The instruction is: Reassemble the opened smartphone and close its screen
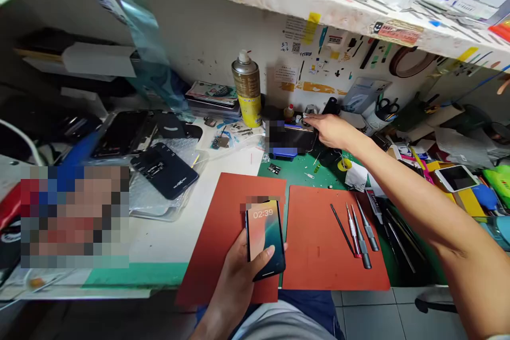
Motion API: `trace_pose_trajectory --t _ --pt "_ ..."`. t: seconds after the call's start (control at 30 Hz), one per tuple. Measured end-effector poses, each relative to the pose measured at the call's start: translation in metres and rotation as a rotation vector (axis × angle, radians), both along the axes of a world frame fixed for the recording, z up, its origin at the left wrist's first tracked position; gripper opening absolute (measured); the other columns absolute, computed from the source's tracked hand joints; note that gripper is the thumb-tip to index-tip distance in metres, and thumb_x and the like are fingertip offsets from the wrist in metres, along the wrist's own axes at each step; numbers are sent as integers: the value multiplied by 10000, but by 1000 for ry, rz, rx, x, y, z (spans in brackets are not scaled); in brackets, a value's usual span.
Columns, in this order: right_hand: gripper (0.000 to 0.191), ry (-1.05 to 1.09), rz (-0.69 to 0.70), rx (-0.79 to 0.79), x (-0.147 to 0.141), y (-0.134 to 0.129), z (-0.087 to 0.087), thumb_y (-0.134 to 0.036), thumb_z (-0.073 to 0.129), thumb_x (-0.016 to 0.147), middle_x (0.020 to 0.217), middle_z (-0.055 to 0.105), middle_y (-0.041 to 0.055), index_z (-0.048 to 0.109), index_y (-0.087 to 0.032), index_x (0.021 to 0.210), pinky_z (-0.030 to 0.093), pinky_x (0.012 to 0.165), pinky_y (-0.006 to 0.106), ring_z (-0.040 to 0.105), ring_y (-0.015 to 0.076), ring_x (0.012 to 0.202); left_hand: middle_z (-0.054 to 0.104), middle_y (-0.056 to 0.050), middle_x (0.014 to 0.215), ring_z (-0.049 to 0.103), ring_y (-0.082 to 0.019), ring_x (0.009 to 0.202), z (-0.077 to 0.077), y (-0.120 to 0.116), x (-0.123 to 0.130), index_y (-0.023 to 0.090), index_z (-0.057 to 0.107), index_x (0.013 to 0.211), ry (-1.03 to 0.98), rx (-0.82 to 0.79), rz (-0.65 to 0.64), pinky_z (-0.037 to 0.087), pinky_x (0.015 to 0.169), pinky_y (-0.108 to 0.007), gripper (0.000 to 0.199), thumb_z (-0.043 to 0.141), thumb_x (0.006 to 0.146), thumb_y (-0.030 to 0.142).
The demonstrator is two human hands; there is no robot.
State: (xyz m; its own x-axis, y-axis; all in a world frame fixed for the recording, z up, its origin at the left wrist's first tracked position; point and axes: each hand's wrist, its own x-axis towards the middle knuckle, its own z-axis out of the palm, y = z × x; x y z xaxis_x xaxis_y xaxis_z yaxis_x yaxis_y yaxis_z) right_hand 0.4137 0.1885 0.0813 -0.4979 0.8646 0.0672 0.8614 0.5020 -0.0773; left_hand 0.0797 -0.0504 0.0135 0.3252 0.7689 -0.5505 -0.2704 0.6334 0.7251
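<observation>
Phone point(274, 263), its screen lit and showing 02:39, was upright and slightly tilted in the left hand point(239, 271), above the front of the counter point(159, 244). Going from the left, a dark blue back panel point(164, 171) lay at an angle on bubble wrap point(145, 194) and clear plastic. Behind it and to the right, a stack of flat cases point(213, 101) sat beside a spray can point(247, 87) with a yellow lower part. Nearer the front, the left red mat point(231, 212) lay partly below the phone. The left hand was clamped on the phone, its thumb across the lower screen. The right red mat point(306, 271) lay just beside the other mat, with a thin dark stick point(341, 229) and three slim metal tools point(360, 236) on its right side. Beyond this mat, the right hand point(332, 130) reached to the back, its fingertips at small items near a little bottle point(289, 112); whether its fingers were together or apart could not be told. Farther right, a white phone point(456, 178) lay face up among yellow boxes and clutter.
</observation>
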Motion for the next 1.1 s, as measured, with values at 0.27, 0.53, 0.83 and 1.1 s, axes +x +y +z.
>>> trace_pose_trajectory --t 0.27,0.53,0.83,1.1 --pt "617 17 -7 10 0 -3 -7 48 517 856 1410 751 139 691 -164 1409 590 1113 475 745 325 1280 790 -139 1318 766 -418 1208 12 0 0 187 573 1551 -61 -8 77 641 1021 -497 826 908 819 370" --pt "667 77 -97 90 -5 -21 25 68 480 811 1366 776 156 692 -125 1414 622 1046 463 764 331 1238 816 -132 1221 787 -403 1161 17 -2 -1 167 616 1484 -33 -19 153 644 1001 -501 800 943 781 366" --pt "513 702 -22 -379 -97 -246 -25 45 425 943 1064 851 59 788 -201 1208 668 899 355 823 203 937 817 -85 1179 765 -304 1123 25 -5 0 191 647 1438 -8 71 266 622 921 -352 765 959 755 337" --pt "219 1175 -441 -250 -160 -304 -57 -140 685 1009 917 752 32 855 -270 1054 594 717 254 734 157 800 778 -10 935 733 -198 802 22 -21 9 189 690 1183 68 70 189 604 753 -300 538 958 753 370"
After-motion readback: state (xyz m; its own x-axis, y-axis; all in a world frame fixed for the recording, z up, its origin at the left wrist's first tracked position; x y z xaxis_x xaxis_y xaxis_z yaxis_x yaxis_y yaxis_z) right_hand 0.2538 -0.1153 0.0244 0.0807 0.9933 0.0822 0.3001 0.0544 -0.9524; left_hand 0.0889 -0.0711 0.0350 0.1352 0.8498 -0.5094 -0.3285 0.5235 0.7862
